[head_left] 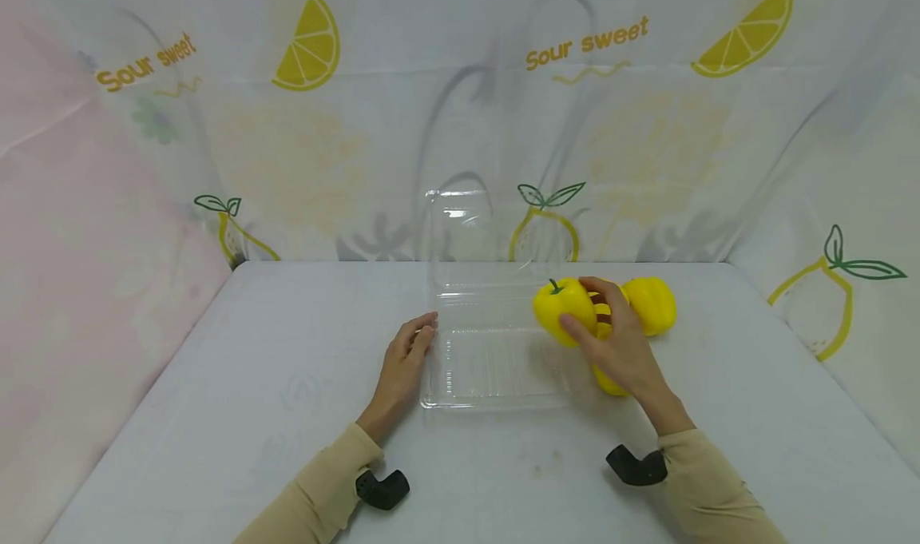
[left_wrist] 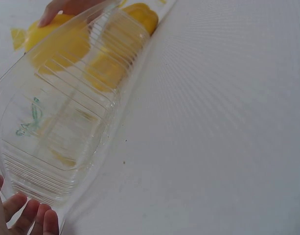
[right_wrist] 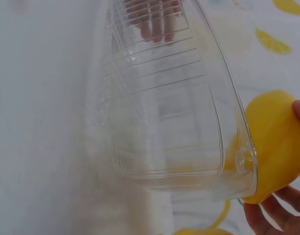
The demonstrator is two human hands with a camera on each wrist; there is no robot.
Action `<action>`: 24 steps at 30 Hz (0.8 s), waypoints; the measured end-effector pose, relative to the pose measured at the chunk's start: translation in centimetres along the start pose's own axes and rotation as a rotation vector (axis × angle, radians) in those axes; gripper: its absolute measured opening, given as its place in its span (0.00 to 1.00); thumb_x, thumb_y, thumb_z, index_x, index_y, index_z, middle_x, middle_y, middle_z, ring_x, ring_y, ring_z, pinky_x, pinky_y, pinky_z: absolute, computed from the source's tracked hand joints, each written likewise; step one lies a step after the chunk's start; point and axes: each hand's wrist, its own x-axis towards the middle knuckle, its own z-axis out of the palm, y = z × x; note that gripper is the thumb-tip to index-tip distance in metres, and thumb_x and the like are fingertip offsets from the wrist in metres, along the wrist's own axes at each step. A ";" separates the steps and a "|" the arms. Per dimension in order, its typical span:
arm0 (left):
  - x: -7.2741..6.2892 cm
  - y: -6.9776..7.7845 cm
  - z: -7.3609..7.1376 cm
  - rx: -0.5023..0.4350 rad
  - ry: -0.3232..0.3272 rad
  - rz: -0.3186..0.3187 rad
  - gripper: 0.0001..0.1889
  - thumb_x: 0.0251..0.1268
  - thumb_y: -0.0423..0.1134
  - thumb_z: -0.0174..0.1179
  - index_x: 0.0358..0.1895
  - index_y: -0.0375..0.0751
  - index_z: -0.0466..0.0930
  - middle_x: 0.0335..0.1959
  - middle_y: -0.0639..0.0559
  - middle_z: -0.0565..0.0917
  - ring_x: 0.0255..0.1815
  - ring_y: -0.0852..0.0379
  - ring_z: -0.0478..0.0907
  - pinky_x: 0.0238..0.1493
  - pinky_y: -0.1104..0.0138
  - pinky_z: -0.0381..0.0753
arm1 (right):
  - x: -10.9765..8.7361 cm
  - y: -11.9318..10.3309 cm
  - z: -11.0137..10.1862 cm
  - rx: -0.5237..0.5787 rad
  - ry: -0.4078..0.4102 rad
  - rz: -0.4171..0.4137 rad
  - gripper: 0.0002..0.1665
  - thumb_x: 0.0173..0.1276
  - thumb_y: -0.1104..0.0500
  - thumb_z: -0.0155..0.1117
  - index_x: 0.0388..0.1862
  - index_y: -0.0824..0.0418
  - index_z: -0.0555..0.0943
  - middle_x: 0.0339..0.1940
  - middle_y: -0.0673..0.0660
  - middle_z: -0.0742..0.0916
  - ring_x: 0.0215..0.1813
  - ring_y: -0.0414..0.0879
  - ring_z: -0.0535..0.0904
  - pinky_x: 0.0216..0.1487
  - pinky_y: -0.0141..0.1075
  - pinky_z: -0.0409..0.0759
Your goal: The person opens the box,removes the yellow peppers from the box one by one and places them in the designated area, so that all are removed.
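Note:
A yellow bell pepper [head_left: 561, 308] with a green stem is held in my right hand [head_left: 625, 340], thumb in front and fingers behind. It is raised at the right edge of a clear plastic clamshell box [head_left: 503, 368], whose lid [head_left: 467, 232] stands up behind. In the right wrist view the pepper [right_wrist: 274, 142] overlaps the box's rim. My left hand [head_left: 406, 360] rests against the box's left side; in the left wrist view its fingertips [left_wrist: 30, 215] touch the ribbed wall.
Another yellow pepper [head_left: 650, 306] sits on the white table [head_left: 302, 448] behind my right hand, and one more yellow piece [head_left: 609, 380] shows partly beneath it. A lemon-printed cloth [head_left: 402, 129] hangs along the back and sides.

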 end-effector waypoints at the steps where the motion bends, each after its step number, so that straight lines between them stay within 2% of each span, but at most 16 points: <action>1: 0.2 -0.4 0.0 -0.003 -0.001 0.000 0.20 0.75 0.40 0.43 0.65 0.36 0.67 0.64 0.42 0.73 0.62 0.48 0.72 0.63 0.55 0.72 | 0.0 0.1 -0.1 0.000 0.002 -0.001 0.34 0.65 0.50 0.64 0.67 0.56 0.64 0.62 0.54 0.75 0.57 0.49 0.70 0.53 0.34 0.72; 6: 1.2 -2.7 0.3 -0.020 0.007 0.017 0.21 0.75 0.45 0.44 0.65 0.43 0.68 0.64 0.45 0.74 0.61 0.50 0.72 0.63 0.56 0.72 | 0.0 0.2 -0.3 -0.003 0.009 -0.003 0.34 0.65 0.50 0.63 0.66 0.57 0.65 0.61 0.56 0.75 0.56 0.49 0.71 0.52 0.34 0.72; 9: 1.4 -3.4 0.4 -0.018 0.012 0.034 0.21 0.74 0.48 0.44 0.65 0.47 0.69 0.63 0.48 0.74 0.61 0.53 0.73 0.63 0.57 0.72 | -0.1 0.1 -0.5 -0.005 0.006 0.015 0.34 0.65 0.49 0.63 0.66 0.57 0.64 0.61 0.56 0.75 0.56 0.49 0.71 0.51 0.33 0.72; 17: 1.3 -3.5 0.5 -0.011 0.023 0.034 0.20 0.73 0.51 0.45 0.63 0.52 0.70 0.62 0.53 0.75 0.59 0.56 0.73 0.61 0.57 0.73 | -0.4 0.3 -1.5 0.001 0.010 0.053 0.33 0.66 0.49 0.61 0.67 0.56 0.64 0.61 0.56 0.74 0.57 0.50 0.71 0.49 0.26 0.71; 24: 1.3 -3.5 0.4 0.000 0.029 0.046 0.20 0.74 0.50 0.44 0.64 0.50 0.70 0.62 0.51 0.75 0.58 0.54 0.74 0.60 0.57 0.73 | -0.6 0.5 -2.3 0.003 0.015 0.074 0.33 0.66 0.49 0.61 0.67 0.54 0.63 0.62 0.55 0.73 0.57 0.49 0.71 0.49 0.20 0.70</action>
